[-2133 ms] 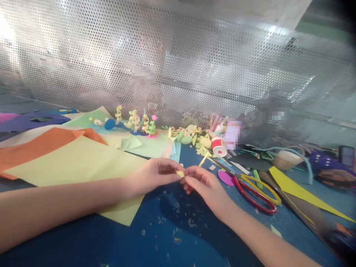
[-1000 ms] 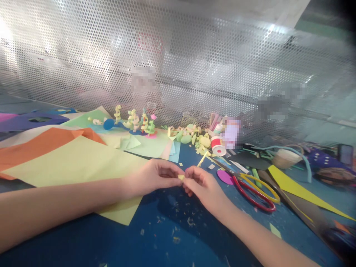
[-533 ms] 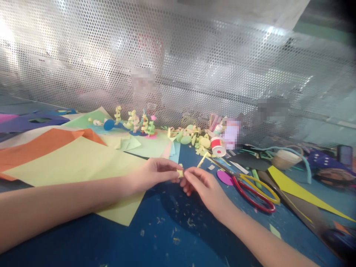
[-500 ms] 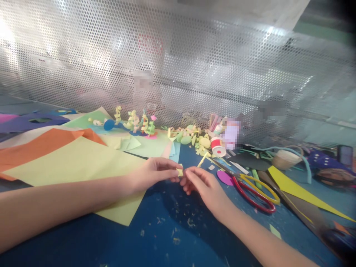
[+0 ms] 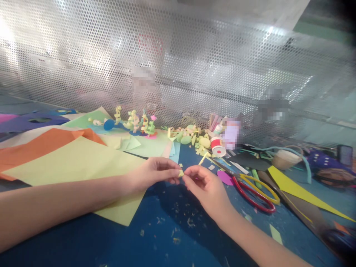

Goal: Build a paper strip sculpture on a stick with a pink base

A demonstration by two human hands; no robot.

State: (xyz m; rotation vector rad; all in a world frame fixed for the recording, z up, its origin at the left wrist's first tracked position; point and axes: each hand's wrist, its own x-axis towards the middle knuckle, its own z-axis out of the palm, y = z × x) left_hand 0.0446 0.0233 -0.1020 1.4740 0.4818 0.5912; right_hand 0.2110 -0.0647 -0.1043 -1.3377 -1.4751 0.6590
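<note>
left hand (image 5: pixel 157 172): thumb and forefinger together, clamped on a small pale-yellow folded paper piece (image 5: pixel 181 173); the remaining fingers (image 5: pixel 174 180) are curled beneath. right hand (image 5: pixel 208 187): thumb and forefinger tips nearly together at the right edge of the piece; whether they clamp it or only touch it cannot be told. the piece is raised above the blue worktop (image 5: pixel 125 248), between the two hands.

containers: one beige, cup-shaped container (image 5: pixel 286 159) with a pale upper part at far right; contents not discernible. a lilac, box-like item (image 5: pixel 231 135) at the back is pixelated; contents cannot be read.

surroundings: a large pale-yellow paper sheet (image 5: pixel 83 159) lies partly beneath the left forearm, overlapping an orange paper sheet (image 5: pixel 41 146). metal scissors with one red and one yellow handle (image 5: pixel 239 177) lie to the right of the right hand, touching a magenta paper disc (image 5: pixel 224 178). a white-and-red spool (image 5: pixel 218 147) sits beside a heap of pale-yellow and green paper cut-outs (image 5: pixel 186 136).
</note>
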